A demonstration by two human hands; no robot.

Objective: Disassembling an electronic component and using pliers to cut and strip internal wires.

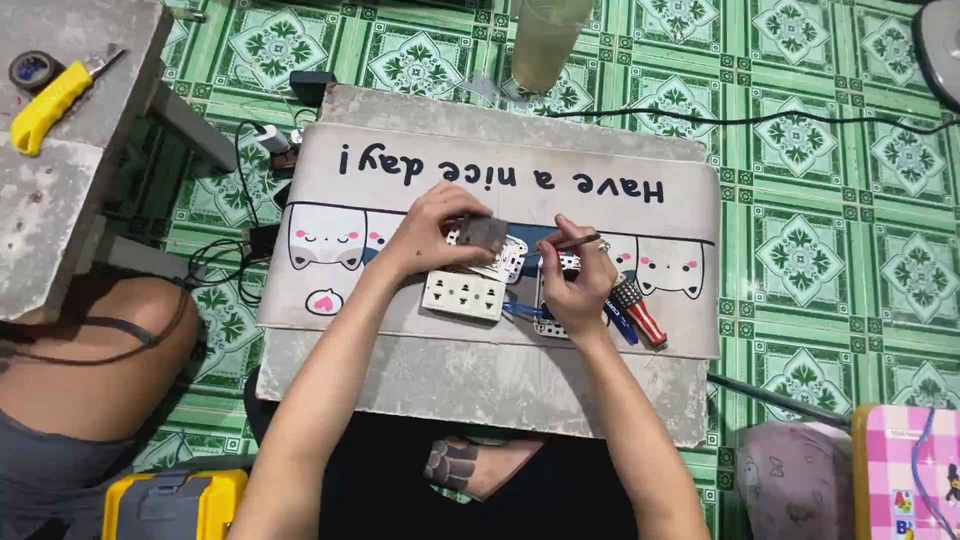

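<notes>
My left hand (pixel 432 228) grips a small grey socket module (pixel 484 234) over the middle of a low table (pixel 480 385) covered with a cartoon-cat mat (pixel 520 170). My right hand (pixel 572 282) pinches a thin metal tool (pixel 580 241), its tip pointing toward the module. Beneath the hands lie a white socket plate (pixel 463 294) and another white socket part (pixel 510 262). A red-handled screwdriver (pixel 640 314) and a blue tool (pixel 622 326) rest just right of my right hand.
A grey bench (pixel 60 190) at the left carries a yellow utility knife (pixel 45 100) and a tape roll (pixel 30 70). Black cables (pixel 240 255) lie on the green tiled floor. A clear cup (pixel 545 40) stands behind the table. A yellow toolbox (pixel 175 503) and pink box (pixel 905 470) sit near.
</notes>
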